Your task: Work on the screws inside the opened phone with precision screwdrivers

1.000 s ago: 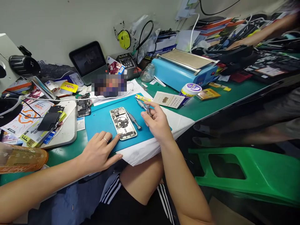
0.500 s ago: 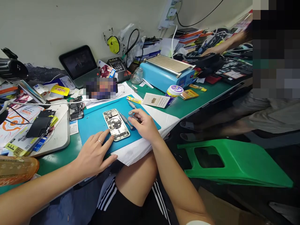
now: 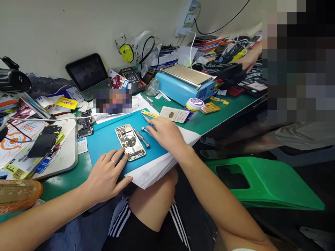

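Observation:
An opened phone (image 3: 130,141), its circuit boards bare, lies on a blue mat (image 3: 104,139). My left hand (image 3: 108,170) is spread open at the mat's front edge, fingertips touching the phone's lower left side. One grey screwdriver (image 3: 141,137) rests along the phone's right side. Just right of it, my right hand (image 3: 170,136) is low over the mat with thumb and fingers closed around a second screwdriver (image 3: 144,129), whose capped end shows. The tip of another screwdriver (image 3: 146,118) pokes out by the index finger; its rest is hidden under the hand.
A white card (image 3: 174,114), a white-lidded tub (image 3: 194,104) and a blue heating-plate machine (image 3: 178,87) stand behind my right hand. Another dismantled phone (image 3: 85,123) lies left of the mat. A green stool (image 3: 269,181) is at right, near another person.
My right hand has shifted right and turned palm-down, the screwdriver's capped end now lower at the mat. My left hand stays at the phone.

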`<state>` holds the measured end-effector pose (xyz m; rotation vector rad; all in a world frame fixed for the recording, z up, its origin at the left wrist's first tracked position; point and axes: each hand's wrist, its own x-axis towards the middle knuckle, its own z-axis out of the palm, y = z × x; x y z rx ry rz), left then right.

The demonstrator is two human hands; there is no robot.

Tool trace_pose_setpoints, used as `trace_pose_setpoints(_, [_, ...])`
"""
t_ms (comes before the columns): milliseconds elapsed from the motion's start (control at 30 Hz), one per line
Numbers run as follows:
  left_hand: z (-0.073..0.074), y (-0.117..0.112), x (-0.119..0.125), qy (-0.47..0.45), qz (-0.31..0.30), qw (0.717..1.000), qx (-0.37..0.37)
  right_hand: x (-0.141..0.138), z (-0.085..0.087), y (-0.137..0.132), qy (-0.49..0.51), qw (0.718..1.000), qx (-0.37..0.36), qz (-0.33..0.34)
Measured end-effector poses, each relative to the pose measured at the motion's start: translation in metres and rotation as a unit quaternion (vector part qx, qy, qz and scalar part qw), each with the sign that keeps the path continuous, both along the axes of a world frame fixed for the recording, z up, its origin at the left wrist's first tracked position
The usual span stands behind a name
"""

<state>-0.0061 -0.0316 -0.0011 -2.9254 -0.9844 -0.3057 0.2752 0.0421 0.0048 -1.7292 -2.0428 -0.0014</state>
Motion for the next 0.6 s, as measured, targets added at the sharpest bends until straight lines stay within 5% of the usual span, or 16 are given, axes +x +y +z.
trace_pose_setpoints(100, [0.001,0.000,0.001,0.008,0.005,1.000,-0.009,0.028,0.016,0.014,-0.052,0.997,0.039,-0.035])
trace_pose_setpoints(200, [0.002,-0.001,0.002,0.010,0.010,1.000,-0.019,0.051,0.022,0.032,-0.140,0.987,-0.001,-0.078])
trace_pose_setpoints(333, [0.003,0.000,0.001,-0.025,0.003,0.999,-0.029,0.057,0.025,0.037,-0.158,0.985,-0.019,-0.072])
trace_pose_setpoints(467, [0.003,0.000,-0.001,-0.063,-0.024,0.997,-0.034,0.049,0.043,-0.009,-0.108,0.992,0.042,-0.056])
trace_pose_setpoints(600, [0.006,-0.005,-0.003,-0.125,-0.076,0.988,-0.039,0.021,0.045,-0.097,0.168,0.978,0.113,0.041])
